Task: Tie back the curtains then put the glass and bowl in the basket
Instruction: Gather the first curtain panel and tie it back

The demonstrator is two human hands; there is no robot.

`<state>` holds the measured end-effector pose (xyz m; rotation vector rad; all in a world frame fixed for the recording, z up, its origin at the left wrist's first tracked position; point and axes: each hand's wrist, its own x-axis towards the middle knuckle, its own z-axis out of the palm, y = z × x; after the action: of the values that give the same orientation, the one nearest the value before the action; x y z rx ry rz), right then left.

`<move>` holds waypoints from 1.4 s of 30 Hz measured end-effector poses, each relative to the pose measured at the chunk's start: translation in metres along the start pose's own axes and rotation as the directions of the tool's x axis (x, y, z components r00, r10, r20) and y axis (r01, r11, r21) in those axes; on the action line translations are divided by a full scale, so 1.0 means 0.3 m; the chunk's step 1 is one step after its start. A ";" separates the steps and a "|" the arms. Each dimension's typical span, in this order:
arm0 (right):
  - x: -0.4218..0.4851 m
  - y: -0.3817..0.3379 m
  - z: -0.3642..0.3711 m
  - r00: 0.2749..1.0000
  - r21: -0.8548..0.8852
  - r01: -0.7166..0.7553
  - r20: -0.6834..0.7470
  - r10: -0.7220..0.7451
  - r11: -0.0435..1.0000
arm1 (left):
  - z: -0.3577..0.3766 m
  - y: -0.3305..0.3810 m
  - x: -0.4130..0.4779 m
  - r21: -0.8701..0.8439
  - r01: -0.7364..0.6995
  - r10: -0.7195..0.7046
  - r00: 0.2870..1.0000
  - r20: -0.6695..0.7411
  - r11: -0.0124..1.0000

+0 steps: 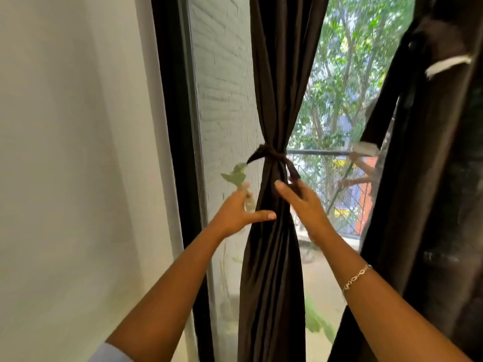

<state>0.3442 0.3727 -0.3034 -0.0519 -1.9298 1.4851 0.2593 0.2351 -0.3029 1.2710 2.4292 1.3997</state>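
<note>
Both our hands are up at the dark brown curtain [271, 100], which hangs gathered into one tight bundle. It's cinched at the waist by a tie-back [271, 154] of the same dark cloth; one loose end pokes out on the curtain's left and another droops on its right. Our left hand [239, 212] sits just left of the curtain, below the knot, with the palm open and fingers spread, gripping nothing. Its thumb stretches across so the tip meets the folds. Our right hand [303, 202] is on the curtain's right flank, right under the tie-back, fingers laid fairly straight against the fabric with nothing in its hold. A thin bracelet [356, 278] circles that wrist. A pale green leaf [236, 175] shows just left of the curtain, by our left fingers. Further left stands the black window frame [180, 126], then the plain wall [78, 152]. Well to the right of the tied curtain hangs a second dark curtain [431, 178] with a white strip [448, 64] high on it, and green trees [347, 74] show through the glass between the two.
</note>
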 end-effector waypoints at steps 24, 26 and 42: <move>0.623 -1.027 -0.024 0.775 -0.012 0.626 -0.101 -0.624 0.780 | -0.343 0.719 0.411 0.080 -0.730 0.665 0.564 -0.490 0.679; 0.647 -1.064 0.020 0.762 -0.163 0.614 -0.132 -0.634 0.772 | -0.372 0.732 0.415 0.102 -0.735 0.669 0.540 -0.511 0.671; 0.828 -1.276 0.903 0.782 -0.549 0.460 -0.121 -0.611 0.698 | -1.161 0.359 0.381 0.082 -0.789 0.652 0.440 -0.617 0.609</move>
<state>0.1501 0.1198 0.1208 0.0655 -1.8072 0.5281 0.1033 0.0987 0.0180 2.2631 1.8714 2.5591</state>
